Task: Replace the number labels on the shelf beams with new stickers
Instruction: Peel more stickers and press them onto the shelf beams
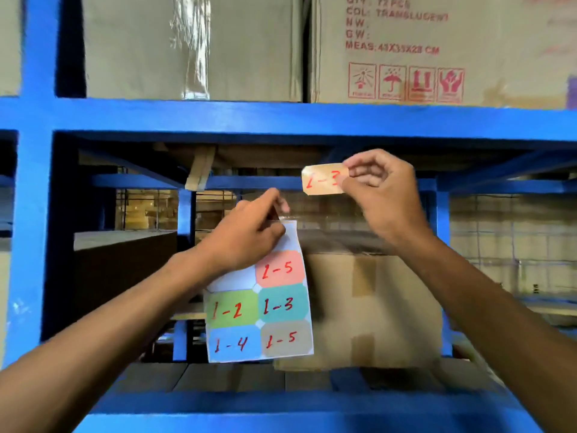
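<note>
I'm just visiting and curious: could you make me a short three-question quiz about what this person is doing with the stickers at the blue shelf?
1. True or false: the right hand pinches a loose orange sticker marked 1-3.
2. Which hand holds the sticker sheet? A) left hand B) right hand C) neither
3. Fill in: the green sticker on the sheet reads ____.

Key: 1. True. 2. A; it grips the sheet by its top edge, so the sheet hangs down. 3. 1-2.
</note>
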Tool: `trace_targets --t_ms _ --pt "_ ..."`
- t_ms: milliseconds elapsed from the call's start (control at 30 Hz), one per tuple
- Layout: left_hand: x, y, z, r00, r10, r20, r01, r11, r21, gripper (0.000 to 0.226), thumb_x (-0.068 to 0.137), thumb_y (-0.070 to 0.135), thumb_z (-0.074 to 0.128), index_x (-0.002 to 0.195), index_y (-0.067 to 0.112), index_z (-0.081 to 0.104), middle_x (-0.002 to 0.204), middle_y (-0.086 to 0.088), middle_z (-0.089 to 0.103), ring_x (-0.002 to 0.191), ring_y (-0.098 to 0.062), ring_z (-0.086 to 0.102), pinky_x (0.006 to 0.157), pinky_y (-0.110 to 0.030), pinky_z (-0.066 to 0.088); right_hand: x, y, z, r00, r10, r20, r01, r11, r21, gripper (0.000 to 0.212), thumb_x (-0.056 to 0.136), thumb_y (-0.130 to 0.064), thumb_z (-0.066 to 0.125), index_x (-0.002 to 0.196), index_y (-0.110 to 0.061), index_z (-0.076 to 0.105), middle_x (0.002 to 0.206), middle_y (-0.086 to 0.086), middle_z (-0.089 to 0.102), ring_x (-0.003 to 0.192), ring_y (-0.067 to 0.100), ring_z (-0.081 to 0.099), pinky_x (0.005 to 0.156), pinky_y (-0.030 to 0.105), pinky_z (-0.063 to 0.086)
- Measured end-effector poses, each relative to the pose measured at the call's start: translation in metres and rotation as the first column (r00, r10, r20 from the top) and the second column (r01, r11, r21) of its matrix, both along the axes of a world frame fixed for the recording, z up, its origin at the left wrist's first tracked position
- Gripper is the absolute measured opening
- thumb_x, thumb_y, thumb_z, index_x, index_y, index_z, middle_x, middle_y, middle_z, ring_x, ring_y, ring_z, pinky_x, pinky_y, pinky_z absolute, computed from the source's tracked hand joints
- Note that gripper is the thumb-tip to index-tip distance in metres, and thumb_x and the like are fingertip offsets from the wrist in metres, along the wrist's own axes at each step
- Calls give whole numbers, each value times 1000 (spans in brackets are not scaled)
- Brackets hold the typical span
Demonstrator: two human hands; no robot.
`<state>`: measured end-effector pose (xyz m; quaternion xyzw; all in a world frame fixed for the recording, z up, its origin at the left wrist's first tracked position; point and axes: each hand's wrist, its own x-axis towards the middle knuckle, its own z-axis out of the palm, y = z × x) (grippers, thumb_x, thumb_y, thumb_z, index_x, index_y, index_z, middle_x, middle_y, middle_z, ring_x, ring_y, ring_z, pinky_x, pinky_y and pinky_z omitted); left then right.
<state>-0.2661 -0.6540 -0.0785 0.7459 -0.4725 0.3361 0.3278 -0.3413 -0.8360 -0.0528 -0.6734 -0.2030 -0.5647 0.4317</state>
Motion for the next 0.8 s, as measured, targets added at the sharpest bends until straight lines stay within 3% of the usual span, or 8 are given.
trace_targets --t_ms 100,167,300,467,600,800 --pt "4 6 26 977 146 156 -149 989 8 27 77 28 40 102 18 47 79 -7 63 79 -33 57 74 -48 48 12 12 32 999 -16 28 17 999 -30 25 75 0 72 77 -21 59 79 -8 63 65 -6 58 63 10 50" --pt "10 14 43 932 238 275 -243 970 -14 23 83 26 44 105 18 46 76 -8 62 82 -38 57 70 -44 47 22 25 51 999 -6 52 8 999 -39 30 74 1 72 73 -25 57 76 -8 61 60 -7 56 62 10 49" --pt "18 34 70 835 349 425 -340 935 -100 20 89 24 46 107 16 45 91 -17 68 85 -42 59 62 -41 40 42 52 79 997 -25 79 29 998 -52 30 73 1 72 72 -24 55 71 -8 59 63 1 56 63 18 51" --pt "35 64 86 786 429 445 -404 901 -155 36 93 26 43 127 22 34 91 -15 68 89 -40 58 67 -43 43 67 84 101 995 -46 92 52 997 -57 26 74 0 73 79 -20 57 77 -5 61 71 8 58 68 21 53" --pt "51 87 89 788 461 409 -446 884 -138 59 92 27 43 144 24 16 93 -17 67 86 -40 58 68 -44 46 81 103 106 995 -47 86 50 998 -38 20 75 0 72 84 -14 61 83 0 64 69 8 57 72 28 55" --pt "74 108 94 756 471 453 -492 867 -81 71 91 27 44 148 25 2 97 -16 66 86 -38 58 64 -41 41 97 119 105 994 -90 53 92 995 -29 20 76 -3 73 85 -16 61 80 -3 62 73 10 60 70 22 54"
